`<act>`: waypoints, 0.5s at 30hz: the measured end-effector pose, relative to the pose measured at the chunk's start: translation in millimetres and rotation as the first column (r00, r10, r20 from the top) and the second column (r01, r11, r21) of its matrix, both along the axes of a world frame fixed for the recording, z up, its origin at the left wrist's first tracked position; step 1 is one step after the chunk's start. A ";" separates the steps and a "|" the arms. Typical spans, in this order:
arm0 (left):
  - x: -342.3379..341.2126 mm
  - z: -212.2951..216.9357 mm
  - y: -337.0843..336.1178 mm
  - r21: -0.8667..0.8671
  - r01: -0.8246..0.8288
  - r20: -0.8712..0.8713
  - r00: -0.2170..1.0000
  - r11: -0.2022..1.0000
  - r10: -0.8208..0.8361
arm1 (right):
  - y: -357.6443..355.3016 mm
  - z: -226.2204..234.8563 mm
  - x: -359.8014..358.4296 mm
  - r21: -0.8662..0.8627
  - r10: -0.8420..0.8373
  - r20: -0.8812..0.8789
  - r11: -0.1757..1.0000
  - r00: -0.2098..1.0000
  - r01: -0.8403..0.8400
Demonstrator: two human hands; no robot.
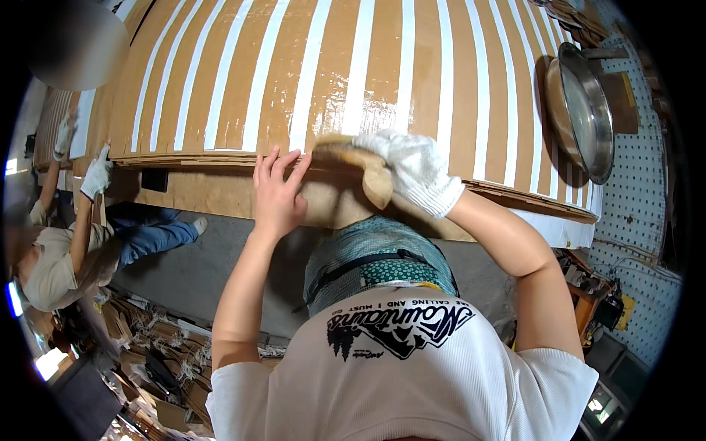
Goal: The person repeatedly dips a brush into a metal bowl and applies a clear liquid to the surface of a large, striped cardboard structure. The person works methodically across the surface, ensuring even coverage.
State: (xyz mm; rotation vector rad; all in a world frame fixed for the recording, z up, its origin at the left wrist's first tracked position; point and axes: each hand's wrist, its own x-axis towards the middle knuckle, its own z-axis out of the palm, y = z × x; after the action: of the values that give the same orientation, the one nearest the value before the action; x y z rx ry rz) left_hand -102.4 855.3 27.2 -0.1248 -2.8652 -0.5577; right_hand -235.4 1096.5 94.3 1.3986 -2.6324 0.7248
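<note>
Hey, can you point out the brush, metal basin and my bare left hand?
Brush point(377, 189): head view, rounded handle end.
Metal basin point(605, 136): head view, right inner wall.
Bare left hand point(279, 192): head view, back of hand.

The bare left grip point(281, 197) is spread, the gloved right grip point(413, 173) curled, right elbow point(531, 266) bent.

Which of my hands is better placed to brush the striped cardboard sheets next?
Probably your right hand: gloved, it grips the wooden-handled brush by the front edge of the cardboard sheets. Your bare left hand holds no tool; its fingers are spread at that edge.
</note>
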 end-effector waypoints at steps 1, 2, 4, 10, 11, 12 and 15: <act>-1.0 -0.5 -1.2 -0.015 -0.005 0.016 1.000 1.000 0.005 | 1.3 6.3 -6.0 0.111 -0.016 0.072 0.994 0.997 0.008; 0.0 1.4 -1.3 -0.029 -0.008 0.036 0.999 1.000 0.009 | 1.9 18.1 -15.1 0.222 -0.042 0.147 0.975 0.988 0.008; 3.8 3.1 -2.3 -0.065 -0.008 0.056 0.998 0.998 0.012 | -11.1 54.9 -40.3 0.423 -0.236 0.383 0.904 0.893 0.058; -9.9 4.8 12.2 -0.124 0.070 -0.040 0.996 0.990 -0.075 | 38.7 -9.4 -33.8 0.049 -0.056 0.053 0.997 0.997 0.053; -11.1 1.9 10.6 -0.120 0.071 -0.018 0.997 0.990 -0.073 | 34.2 10.1 -28.9 0.202 -0.081 0.221 0.979 0.972 0.036; -14.4 -2.2 12.0 -0.111 0.082 -0.004 0.997 0.990 -0.083 | 40.8 5.3 -37.8 0.072 0.011 0.216 0.997 0.976 -0.027; -15.2 -1.1 10.3 -0.094 0.089 0.090 0.993 0.992 -0.080 | 11.5 59.6 -80.4 0.574 -0.427 0.428 0.809 0.797 0.125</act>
State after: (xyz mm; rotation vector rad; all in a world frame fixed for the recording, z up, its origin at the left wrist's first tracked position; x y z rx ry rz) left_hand -117.6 865.7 26.1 -0.2451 -2.9828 -0.4489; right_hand -315.7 1108.1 153.9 0.8895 -3.6062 0.4139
